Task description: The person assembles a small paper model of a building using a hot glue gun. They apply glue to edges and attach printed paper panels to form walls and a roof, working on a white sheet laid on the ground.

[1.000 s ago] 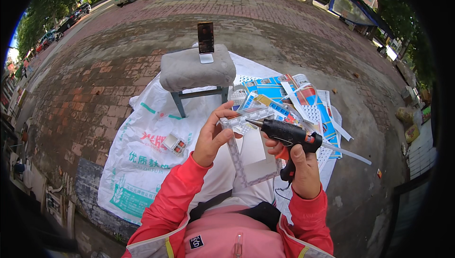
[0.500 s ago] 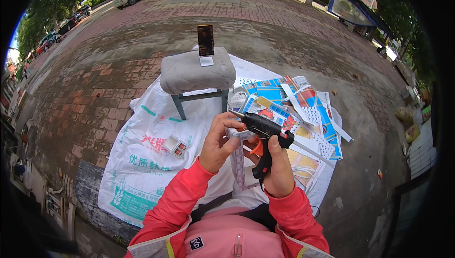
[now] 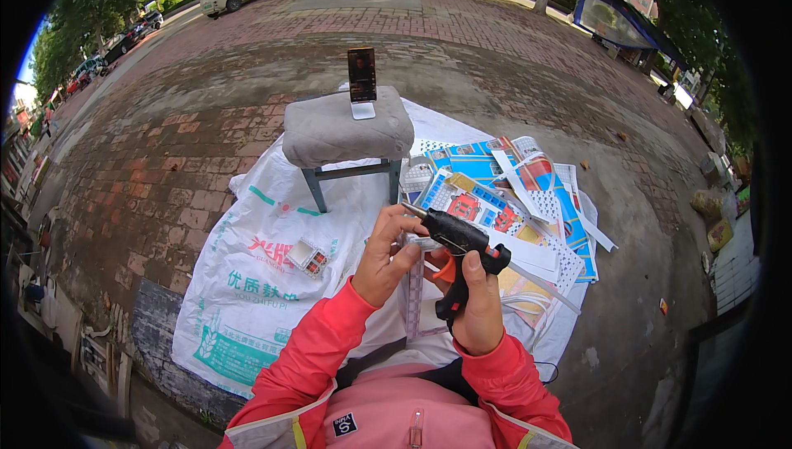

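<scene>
In my right hand (image 3: 480,305) is a black hot glue gun (image 3: 458,231) with an orange trigger, its metal nozzle pointing up and left. The fingers of my left hand (image 3: 384,258) pinch a pale, patterned card strip or frame piece (image 3: 414,305), which hangs down in front of my lap. Above my left fingertips sits the nozzle, close to the top of the piece; the gun's body hides part of that top, so whether they touch cannot be told. A small white box-like card piece (image 3: 308,258) with red and dark panels lies on the sack to the left.
Under everything spreads a white woven sack (image 3: 239,300). Ahead stands a stool with a grey padded cover (image 3: 346,129), carrying a phone (image 3: 361,76) on a white stand. To the right lie overlapping printed card sheets (image 3: 569,226) and cut strips. Brick paving surrounds the sack.
The glue gun has dipped slightly, its nozzle now a little lower beside my left fingers. My left hand stays pinched on the card piece. The whole view has shifted slightly.
</scene>
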Demonstrator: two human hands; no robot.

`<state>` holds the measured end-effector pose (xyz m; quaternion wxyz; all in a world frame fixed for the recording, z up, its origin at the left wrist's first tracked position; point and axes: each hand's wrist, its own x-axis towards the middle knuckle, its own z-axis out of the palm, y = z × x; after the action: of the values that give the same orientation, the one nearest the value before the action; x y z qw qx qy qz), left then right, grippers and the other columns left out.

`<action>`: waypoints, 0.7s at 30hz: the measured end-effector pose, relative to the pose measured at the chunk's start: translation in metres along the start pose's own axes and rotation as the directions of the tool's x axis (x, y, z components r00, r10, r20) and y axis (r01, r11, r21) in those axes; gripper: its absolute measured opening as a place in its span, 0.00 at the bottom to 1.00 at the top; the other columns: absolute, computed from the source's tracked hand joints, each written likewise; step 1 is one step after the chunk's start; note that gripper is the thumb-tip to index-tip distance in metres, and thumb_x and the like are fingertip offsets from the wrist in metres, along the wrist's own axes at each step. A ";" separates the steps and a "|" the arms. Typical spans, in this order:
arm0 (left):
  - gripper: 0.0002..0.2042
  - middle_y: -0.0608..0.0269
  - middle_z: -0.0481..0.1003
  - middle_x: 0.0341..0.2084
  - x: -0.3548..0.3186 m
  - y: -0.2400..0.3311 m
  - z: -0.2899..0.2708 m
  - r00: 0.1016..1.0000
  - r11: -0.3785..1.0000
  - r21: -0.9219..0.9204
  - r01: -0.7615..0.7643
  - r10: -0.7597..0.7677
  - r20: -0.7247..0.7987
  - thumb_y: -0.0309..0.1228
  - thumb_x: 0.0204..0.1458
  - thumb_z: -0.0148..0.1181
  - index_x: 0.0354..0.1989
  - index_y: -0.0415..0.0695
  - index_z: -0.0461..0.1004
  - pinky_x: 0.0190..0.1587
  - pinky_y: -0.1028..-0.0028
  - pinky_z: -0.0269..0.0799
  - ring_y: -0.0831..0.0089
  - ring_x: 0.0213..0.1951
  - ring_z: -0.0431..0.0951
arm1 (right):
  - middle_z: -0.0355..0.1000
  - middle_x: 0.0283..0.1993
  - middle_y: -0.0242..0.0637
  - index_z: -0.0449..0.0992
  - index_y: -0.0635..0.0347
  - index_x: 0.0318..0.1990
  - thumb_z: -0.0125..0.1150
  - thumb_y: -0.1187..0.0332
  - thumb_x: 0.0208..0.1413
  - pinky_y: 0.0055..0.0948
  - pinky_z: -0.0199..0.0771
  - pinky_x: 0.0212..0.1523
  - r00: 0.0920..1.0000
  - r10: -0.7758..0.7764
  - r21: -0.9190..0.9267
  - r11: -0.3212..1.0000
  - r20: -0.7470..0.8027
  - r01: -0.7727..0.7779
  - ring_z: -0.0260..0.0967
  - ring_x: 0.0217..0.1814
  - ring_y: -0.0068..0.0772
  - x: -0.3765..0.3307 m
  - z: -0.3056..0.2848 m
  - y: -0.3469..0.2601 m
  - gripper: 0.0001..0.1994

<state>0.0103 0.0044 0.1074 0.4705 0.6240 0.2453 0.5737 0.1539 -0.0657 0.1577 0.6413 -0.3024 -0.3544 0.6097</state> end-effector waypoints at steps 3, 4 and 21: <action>0.14 0.57 0.62 0.51 0.001 0.000 -0.002 1.000 1.000 0.000 -0.010 0.010 0.018 0.35 0.54 0.54 0.47 0.44 0.71 0.51 0.71 0.66 0.67 0.53 0.66 | 0.70 0.53 0.41 0.65 0.66 0.60 0.52 0.57 0.65 0.39 0.70 0.59 0.999 -0.020 -0.001 1.000 -0.036 0.020 0.69 0.56 0.32 0.002 0.001 -0.002 0.23; 0.14 0.57 0.62 0.51 0.001 0.000 -0.003 1.000 1.000 -0.009 0.015 -0.015 0.022 0.36 0.54 0.55 0.47 0.44 0.71 0.51 0.71 0.66 0.67 0.54 0.66 | 0.71 0.53 0.41 0.66 0.65 0.59 0.52 0.57 0.65 0.39 0.70 0.59 0.998 -0.014 -0.025 1.000 -0.057 0.013 0.69 0.55 0.32 0.002 0.003 -0.001 0.23; 0.12 0.59 0.58 0.58 -0.002 0.002 0.010 0.996 0.986 -0.152 0.072 -0.079 -0.043 0.30 0.63 0.51 0.51 0.40 0.73 0.40 0.78 0.74 0.75 0.44 0.76 | 0.72 0.53 0.42 0.68 0.70 0.58 0.52 0.60 0.65 0.31 0.66 0.59 0.995 -0.096 -0.112 0.989 -0.025 0.093 0.70 0.55 0.31 0.003 0.006 0.002 0.22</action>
<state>0.0185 -0.0011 0.1086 0.5314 0.5627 0.2364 0.5874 0.1481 -0.0631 0.1599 0.6571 -0.3293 -0.3919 0.5534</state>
